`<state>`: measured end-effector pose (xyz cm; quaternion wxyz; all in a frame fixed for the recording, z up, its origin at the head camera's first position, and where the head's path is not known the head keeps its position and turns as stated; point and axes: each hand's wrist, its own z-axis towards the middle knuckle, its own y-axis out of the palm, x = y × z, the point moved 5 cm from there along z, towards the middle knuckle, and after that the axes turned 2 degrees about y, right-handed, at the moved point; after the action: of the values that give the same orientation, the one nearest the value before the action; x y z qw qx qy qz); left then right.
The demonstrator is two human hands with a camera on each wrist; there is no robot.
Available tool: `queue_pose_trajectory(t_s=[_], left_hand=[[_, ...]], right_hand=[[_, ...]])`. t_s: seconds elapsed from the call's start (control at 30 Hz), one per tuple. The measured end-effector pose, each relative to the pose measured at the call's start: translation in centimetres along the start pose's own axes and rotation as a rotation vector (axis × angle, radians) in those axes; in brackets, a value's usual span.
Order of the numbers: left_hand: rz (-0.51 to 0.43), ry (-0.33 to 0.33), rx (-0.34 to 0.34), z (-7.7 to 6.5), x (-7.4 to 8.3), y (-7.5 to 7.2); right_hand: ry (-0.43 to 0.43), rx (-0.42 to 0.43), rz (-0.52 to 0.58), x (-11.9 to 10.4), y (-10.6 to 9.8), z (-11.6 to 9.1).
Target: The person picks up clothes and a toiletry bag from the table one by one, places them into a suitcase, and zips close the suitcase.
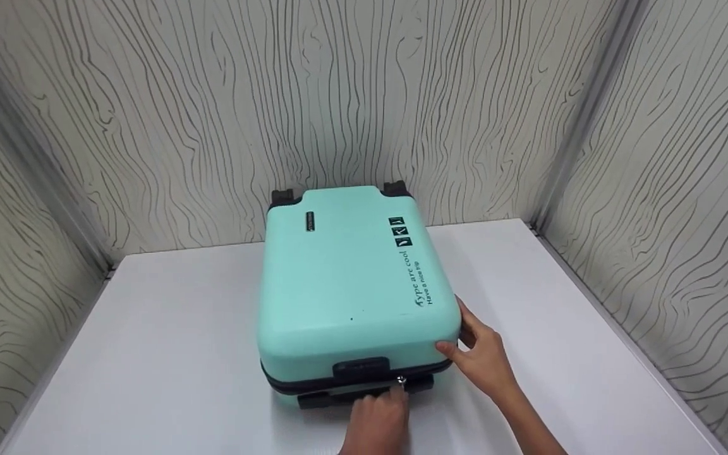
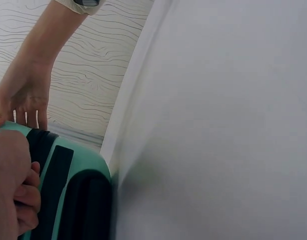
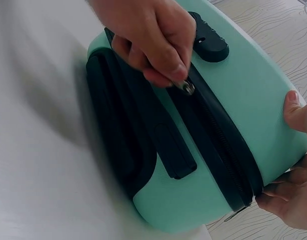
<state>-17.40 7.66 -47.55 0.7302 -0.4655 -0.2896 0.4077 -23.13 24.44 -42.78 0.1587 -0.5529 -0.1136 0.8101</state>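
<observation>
A mint-green hard-shell suitcase (image 1: 345, 272) lies flat on the table, its handle end towards me. My left hand (image 1: 378, 423) is at that end, thumb and index finger pinching a metal zipper pull (image 3: 187, 88) on the black zipper seam (image 3: 221, 135). My right hand (image 1: 481, 360) grips the suitcase's near right corner, thumb on the shell and fingers along the side. Above the seam is a black carry handle (image 1: 361, 367); below it, the black telescopic handle (image 1: 320, 400) is partly hidden by my left hand. In the right wrist view a second thin pull (image 3: 237, 214) hangs at the seam's corner.
The white table (image 1: 168, 341) stretches to both sides of the suitcase. Wood-grain patterned panels (image 1: 200, 126) rise at the back and sides, with the suitcase's black wheels (image 1: 282, 196) close to the back one.
</observation>
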Motion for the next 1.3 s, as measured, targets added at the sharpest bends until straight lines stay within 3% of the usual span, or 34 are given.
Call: queue_pose_trajectory(t_s=[0.2, 0.43, 0.53, 0.63, 0.77, 0.87, 1.0, 1.13, 1.23, 1.3], left_hand=[[-0.006, 0.007, -0.081, 2.1, 2.4, 1.0], [0.055, 0.0, -0.053, 4.2, 4.4, 1.8], [-0.007, -0.022, -0.115, 4.2, 4.0, 2.0], [-0.107, -0.036, -0.235, 3.4, 2.9, 1.8], [-0.242, -0.043, -0.315, 1.5, 1.0, 0.5], [-0.31, -0.013, -0.213, -0.2, -0.9, -1.7], [-0.337, 0.071, 0.069, -2.0, -3.7, -5.8], [-0.338, 0.157, 0.339, -2.8, -6.1, -10.2], [-0.296, 0.207, 0.443, -2.3, -7.6, -12.4], [-0.244, 0.203, 0.436, -1.5, -8.4, -13.0]], right_hand=[[-0.007, 0.009, 0.005, 0.1, 0.0, 0.0], [-0.04, -0.014, -0.006, 0.2, -0.3, 0.2], [-0.003, -0.042, 0.019, 1.1, -1.0, 0.9], [0.055, -0.089, 0.044, 2.8, -1.8, 2.0], [0.133, -0.241, 0.034, 5.4, -1.7, 3.2], [0.181, -0.331, 0.036, 6.8, -1.2, 3.7], [0.205, -0.338, 0.042, 7.0, -1.2, 4.1], [0.201, -0.347, -0.007, 7.2, -1.2, 4.5], [0.178, -0.357, -0.06, 7.8, -1.3, 4.8], [0.148, -0.362, -0.097, 7.8, -1.3, 5.0]])
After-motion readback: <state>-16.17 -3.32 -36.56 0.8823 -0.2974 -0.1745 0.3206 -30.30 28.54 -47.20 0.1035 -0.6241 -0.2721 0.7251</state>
